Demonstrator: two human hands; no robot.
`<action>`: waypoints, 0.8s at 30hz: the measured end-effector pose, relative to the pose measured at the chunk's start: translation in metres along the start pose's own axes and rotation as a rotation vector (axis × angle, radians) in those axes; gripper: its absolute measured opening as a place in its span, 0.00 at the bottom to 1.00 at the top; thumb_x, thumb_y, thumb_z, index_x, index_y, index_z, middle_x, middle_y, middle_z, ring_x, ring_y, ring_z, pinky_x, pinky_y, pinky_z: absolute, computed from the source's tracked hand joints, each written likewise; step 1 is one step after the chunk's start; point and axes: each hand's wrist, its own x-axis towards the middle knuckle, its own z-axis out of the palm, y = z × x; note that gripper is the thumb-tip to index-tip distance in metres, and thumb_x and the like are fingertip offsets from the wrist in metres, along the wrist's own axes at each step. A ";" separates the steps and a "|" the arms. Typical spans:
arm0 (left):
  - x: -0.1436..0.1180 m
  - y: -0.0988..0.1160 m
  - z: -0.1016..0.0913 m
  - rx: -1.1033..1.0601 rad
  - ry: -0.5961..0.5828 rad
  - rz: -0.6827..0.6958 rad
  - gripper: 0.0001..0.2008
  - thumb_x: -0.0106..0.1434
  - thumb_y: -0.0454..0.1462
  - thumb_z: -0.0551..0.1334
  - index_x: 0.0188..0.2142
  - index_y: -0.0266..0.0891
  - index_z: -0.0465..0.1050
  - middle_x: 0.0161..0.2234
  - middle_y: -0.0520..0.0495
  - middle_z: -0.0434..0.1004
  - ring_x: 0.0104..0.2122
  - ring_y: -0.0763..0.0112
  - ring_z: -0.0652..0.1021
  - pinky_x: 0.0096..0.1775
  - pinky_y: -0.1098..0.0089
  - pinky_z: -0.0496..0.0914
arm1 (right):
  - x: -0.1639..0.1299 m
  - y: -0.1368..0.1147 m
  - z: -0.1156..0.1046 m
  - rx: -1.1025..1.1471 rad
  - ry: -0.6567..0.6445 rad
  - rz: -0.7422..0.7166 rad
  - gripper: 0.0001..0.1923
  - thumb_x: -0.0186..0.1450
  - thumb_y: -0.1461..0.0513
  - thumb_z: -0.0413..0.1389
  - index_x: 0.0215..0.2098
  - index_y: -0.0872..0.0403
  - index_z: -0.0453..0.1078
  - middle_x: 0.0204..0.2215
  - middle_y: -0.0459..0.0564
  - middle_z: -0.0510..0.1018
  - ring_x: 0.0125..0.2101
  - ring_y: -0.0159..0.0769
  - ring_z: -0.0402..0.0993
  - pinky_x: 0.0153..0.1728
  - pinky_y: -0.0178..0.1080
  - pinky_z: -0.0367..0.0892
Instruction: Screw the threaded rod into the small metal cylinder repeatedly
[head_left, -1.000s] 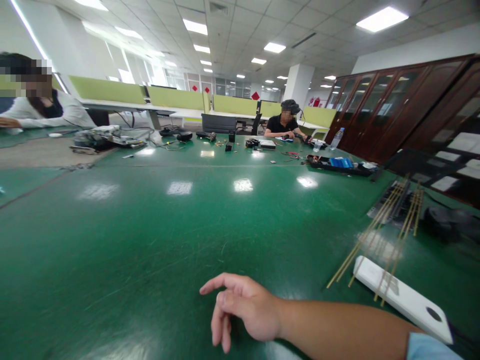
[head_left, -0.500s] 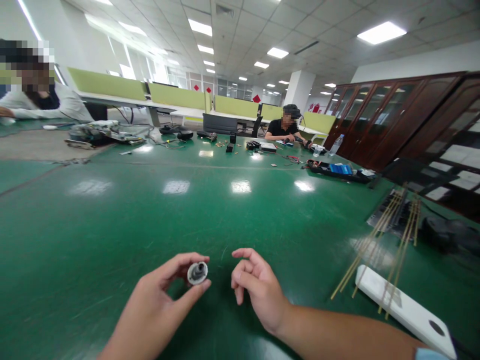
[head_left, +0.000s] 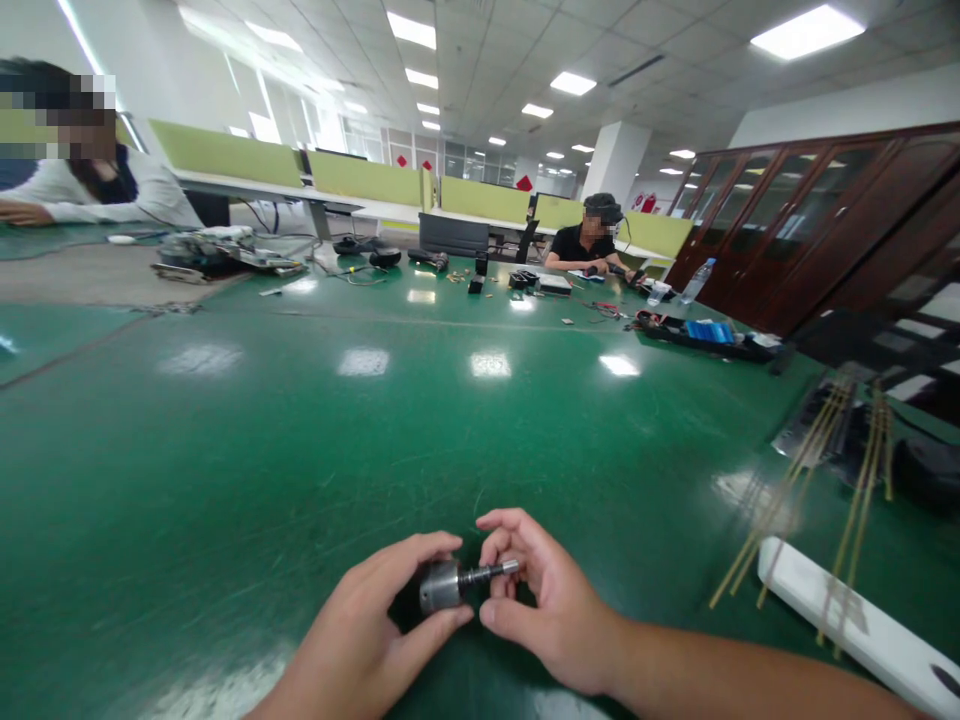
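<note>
The left hand (head_left: 360,640) grips a small metal cylinder (head_left: 440,585) just above the green surface (head_left: 300,450), the right hand (head_left: 551,600) pinches its thin shaft (head_left: 491,573), so the part is up and held, the fitting apparently unfinished.

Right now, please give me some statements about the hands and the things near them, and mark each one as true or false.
1. The left hand holds a small metal cylinder with a thin shaft. True.
2. The right hand rests flat on the green table, far from the part. False: its fingertips are at the tip of the shaft.
3. Thin yellow rods lie across a white flat object on the right. True.
4. A red bowl stands between the hands. False: only the metal part is there.
5. A person in a black shirt sits at the far end. True.
</note>
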 end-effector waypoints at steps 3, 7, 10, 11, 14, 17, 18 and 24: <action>0.000 0.001 -0.001 -0.030 0.001 -0.031 0.20 0.63 0.43 0.67 0.52 0.49 0.65 0.46 0.51 0.78 0.45 0.68 0.79 0.46 0.70 0.75 | -0.001 0.001 0.000 -0.032 -0.006 0.002 0.29 0.59 0.69 0.62 0.56 0.47 0.61 0.42 0.46 0.67 0.30 0.27 0.66 0.34 0.36 0.63; 0.003 0.004 -0.004 -0.081 -0.022 -0.018 0.17 0.65 0.41 0.66 0.51 0.50 0.66 0.44 0.53 0.78 0.43 0.71 0.79 0.45 0.73 0.74 | -0.002 -0.001 0.000 -0.067 0.000 0.011 0.27 0.59 0.68 0.61 0.55 0.48 0.63 0.43 0.46 0.68 0.30 0.27 0.65 0.34 0.36 0.63; 0.004 0.005 -0.004 -0.117 -0.059 0.012 0.16 0.66 0.39 0.65 0.51 0.49 0.67 0.44 0.53 0.77 0.43 0.72 0.78 0.45 0.74 0.73 | -0.002 -0.004 -0.001 -0.107 -0.002 0.031 0.22 0.60 0.68 0.61 0.52 0.50 0.67 0.40 0.46 0.70 0.29 0.27 0.64 0.33 0.35 0.63; 0.004 0.006 -0.004 -0.123 -0.064 0.020 0.15 0.66 0.39 0.65 0.51 0.48 0.67 0.44 0.53 0.77 0.43 0.72 0.78 0.45 0.74 0.73 | -0.002 -0.005 -0.001 -0.130 -0.003 0.035 0.20 0.60 0.67 0.61 0.50 0.51 0.69 0.37 0.45 0.71 0.29 0.28 0.64 0.33 0.35 0.63; 0.004 0.006 -0.004 -0.120 -0.059 0.044 0.15 0.66 0.38 0.65 0.51 0.47 0.67 0.44 0.51 0.77 0.43 0.71 0.78 0.44 0.73 0.73 | -0.002 -0.006 -0.002 -0.187 0.008 0.032 0.14 0.61 0.65 0.61 0.46 0.53 0.72 0.33 0.45 0.71 0.29 0.30 0.64 0.34 0.36 0.63; 0.004 0.006 -0.003 -0.105 -0.039 0.066 0.16 0.66 0.37 0.65 0.52 0.48 0.67 0.44 0.51 0.77 0.44 0.70 0.78 0.46 0.72 0.73 | -0.001 -0.006 -0.002 -0.215 0.021 0.029 0.13 0.62 0.64 0.61 0.45 0.53 0.73 0.33 0.45 0.73 0.30 0.31 0.66 0.34 0.36 0.64; 0.003 0.005 -0.003 -0.101 -0.033 0.074 0.16 0.65 0.37 0.66 0.52 0.48 0.67 0.44 0.51 0.77 0.44 0.70 0.78 0.46 0.72 0.73 | -0.001 -0.005 -0.002 -0.222 0.023 0.031 0.12 0.62 0.63 0.61 0.45 0.53 0.73 0.33 0.46 0.73 0.30 0.31 0.66 0.34 0.36 0.64; 0.001 0.003 0.000 -0.078 -0.051 0.086 0.17 0.65 0.37 0.66 0.52 0.48 0.67 0.45 0.51 0.77 0.45 0.70 0.78 0.48 0.72 0.74 | 0.000 -0.003 -0.002 -0.210 0.021 0.047 0.10 0.62 0.63 0.61 0.42 0.54 0.73 0.32 0.46 0.76 0.32 0.33 0.70 0.37 0.37 0.65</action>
